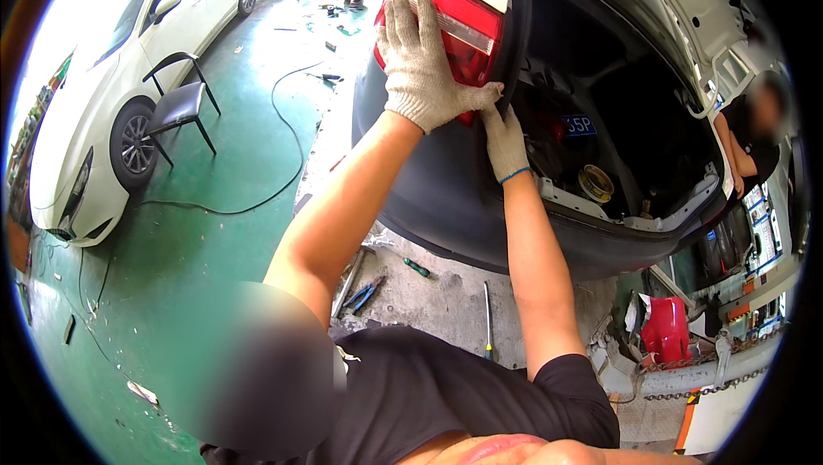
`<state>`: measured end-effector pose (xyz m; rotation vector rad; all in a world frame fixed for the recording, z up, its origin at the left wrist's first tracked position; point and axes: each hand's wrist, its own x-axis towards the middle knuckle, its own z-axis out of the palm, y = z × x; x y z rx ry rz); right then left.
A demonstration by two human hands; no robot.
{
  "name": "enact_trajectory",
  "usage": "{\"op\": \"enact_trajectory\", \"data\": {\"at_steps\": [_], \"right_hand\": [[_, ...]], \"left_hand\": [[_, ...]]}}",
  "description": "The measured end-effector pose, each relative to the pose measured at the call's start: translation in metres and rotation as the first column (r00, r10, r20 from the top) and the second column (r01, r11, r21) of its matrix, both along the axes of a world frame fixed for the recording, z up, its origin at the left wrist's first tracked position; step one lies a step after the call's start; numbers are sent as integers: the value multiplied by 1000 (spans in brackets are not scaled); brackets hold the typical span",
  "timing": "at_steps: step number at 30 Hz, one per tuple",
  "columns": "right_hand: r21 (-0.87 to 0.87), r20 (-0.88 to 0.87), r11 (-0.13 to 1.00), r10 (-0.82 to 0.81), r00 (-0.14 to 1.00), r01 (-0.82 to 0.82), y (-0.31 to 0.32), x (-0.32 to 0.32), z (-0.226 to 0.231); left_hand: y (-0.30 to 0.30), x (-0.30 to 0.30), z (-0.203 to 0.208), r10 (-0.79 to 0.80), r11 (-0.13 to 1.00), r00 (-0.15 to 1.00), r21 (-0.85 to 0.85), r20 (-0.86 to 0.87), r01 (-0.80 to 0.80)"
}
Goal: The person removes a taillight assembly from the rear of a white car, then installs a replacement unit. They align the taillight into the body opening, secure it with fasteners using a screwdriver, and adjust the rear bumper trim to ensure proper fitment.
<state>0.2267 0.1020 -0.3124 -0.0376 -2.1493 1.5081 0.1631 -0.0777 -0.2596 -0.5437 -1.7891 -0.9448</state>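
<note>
A red and clear tail light (467, 24) sits at the rear corner of a car with a dark grey bumper (429, 182). My left hand (420, 71), in a knitted off-white work glove, lies on the lamp with its fingers stretched up and its thumb toward the trunk opening. My right hand (507, 144), in a similar glove with a blue cuff edge, is at the lamp's lower inner corner, beside the left thumb. The right fingertips are partly hidden there, and what they grip, if anything, does not show.
The open trunk (600, 114) holds a round yellow-rimmed roll or can (595, 183). Pliers (366, 295), a short green-handled tool (417, 268) and a long screwdriver (488, 319) lie on the floor. A black chair (180, 109) stands by a white car (86, 156). A person (754, 135) is at the right.
</note>
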Motion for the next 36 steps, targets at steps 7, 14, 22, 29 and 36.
{"op": "enact_trajectory", "data": {"at_steps": [7,14,22,29,36], "right_hand": [[63,-207,998,22,978,-9,-17,22,-12],[74,-139,997,5,990,6,-22,28,1],[-31,-254,985,155,955,-168,-15,10,38],[69,-374,986,165,913,-149,-24,-12,82],[286,-440,845,-304,845,453,-45,-24,67]], "left_hand": [[-7,-1,-2,-50,998,997,-19,51,51],[-12,-17,-9,-108,994,994,23,19,108],[-18,-48,-20,-95,995,995,40,-31,97],[-26,-62,-27,-193,976,981,113,35,188],[-21,-61,-27,-183,973,983,150,31,176]]}}
